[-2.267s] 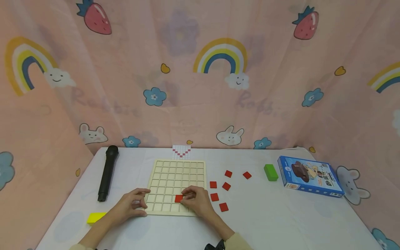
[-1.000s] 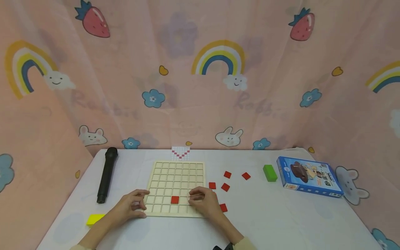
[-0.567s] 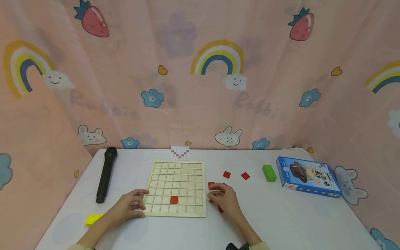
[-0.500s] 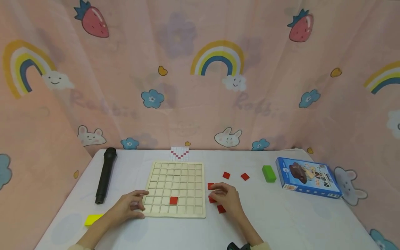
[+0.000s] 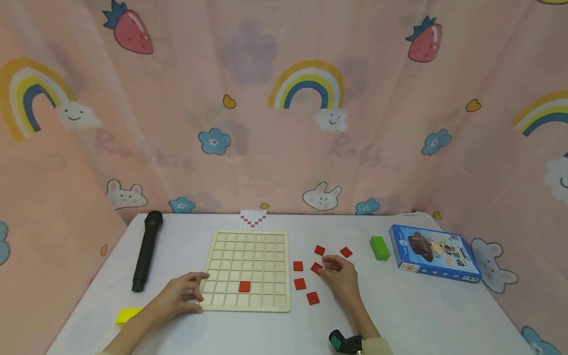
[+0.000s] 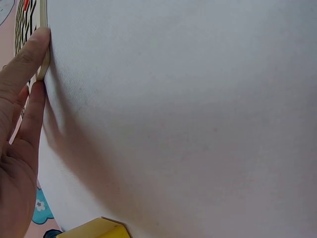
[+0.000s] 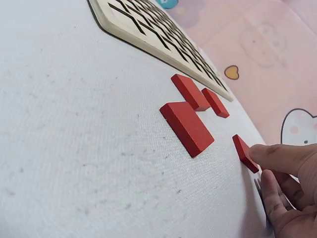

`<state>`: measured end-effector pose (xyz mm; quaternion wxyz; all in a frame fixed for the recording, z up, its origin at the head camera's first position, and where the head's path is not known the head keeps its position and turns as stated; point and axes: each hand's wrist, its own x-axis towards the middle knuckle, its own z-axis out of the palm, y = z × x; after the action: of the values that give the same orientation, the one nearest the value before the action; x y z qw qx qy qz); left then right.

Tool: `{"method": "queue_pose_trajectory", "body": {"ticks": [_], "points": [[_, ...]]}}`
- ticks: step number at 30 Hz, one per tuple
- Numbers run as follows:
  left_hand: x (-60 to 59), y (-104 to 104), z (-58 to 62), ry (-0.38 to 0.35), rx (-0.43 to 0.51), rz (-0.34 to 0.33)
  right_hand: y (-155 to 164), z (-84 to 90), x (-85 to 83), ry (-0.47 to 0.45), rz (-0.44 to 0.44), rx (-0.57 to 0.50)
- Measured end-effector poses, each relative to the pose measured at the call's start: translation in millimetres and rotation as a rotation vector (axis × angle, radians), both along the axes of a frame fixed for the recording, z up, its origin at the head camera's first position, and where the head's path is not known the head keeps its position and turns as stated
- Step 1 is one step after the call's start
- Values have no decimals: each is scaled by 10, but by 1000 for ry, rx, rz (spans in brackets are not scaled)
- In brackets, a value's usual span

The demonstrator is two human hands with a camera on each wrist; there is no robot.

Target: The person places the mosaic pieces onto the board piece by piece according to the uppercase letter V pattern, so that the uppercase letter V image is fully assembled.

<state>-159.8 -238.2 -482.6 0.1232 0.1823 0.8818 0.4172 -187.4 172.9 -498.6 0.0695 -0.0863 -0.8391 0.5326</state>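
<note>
A wooden grid board (image 5: 248,309) lies on the white table with one red tile (image 5: 244,286) set in a cell near its front edge. My left hand (image 5: 194,292) rests with straight fingers (image 6: 26,64) against the board's front-left corner (image 6: 43,44). My right hand (image 5: 327,269) is to the right of the board among several loose red tiles. One fingertip (image 7: 270,153) touches the edge of a red tile (image 7: 244,152), also seen as the tile (image 5: 316,268) in the head view. The tile lies on the table.
Other loose red tiles (image 5: 300,283) lie between board and right hand. A black microphone (image 5: 144,251) lies left, a yellow block (image 5: 126,315) front left, a green block (image 5: 379,247) and blue box (image 5: 432,253) right. A small pattern card (image 5: 253,220) sits behind the board.
My right hand left the red tile in the board and moved right, off the board, to the loose tiles. The left hand stayed on the board's corner.
</note>
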Motion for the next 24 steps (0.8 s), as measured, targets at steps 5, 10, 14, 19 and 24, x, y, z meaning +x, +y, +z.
{"method": "queue_pose_trajectory", "body": {"ticks": [5,10,14,19,24], "points": [[-2,-14,-4,20,-3,1,24,-28,-53,-15,7,30],[-3,-15,5,-8,31,2,76,-18,-70,-45,41,57],[-6,-19,8,-25,64,-4,98,11,-65,-50,75,72],[-10,-24,-2,-32,77,-10,122,17,-76,-44,94,95],[-8,-19,-12,-16,56,-15,160,10,-80,-38,115,88]]}}
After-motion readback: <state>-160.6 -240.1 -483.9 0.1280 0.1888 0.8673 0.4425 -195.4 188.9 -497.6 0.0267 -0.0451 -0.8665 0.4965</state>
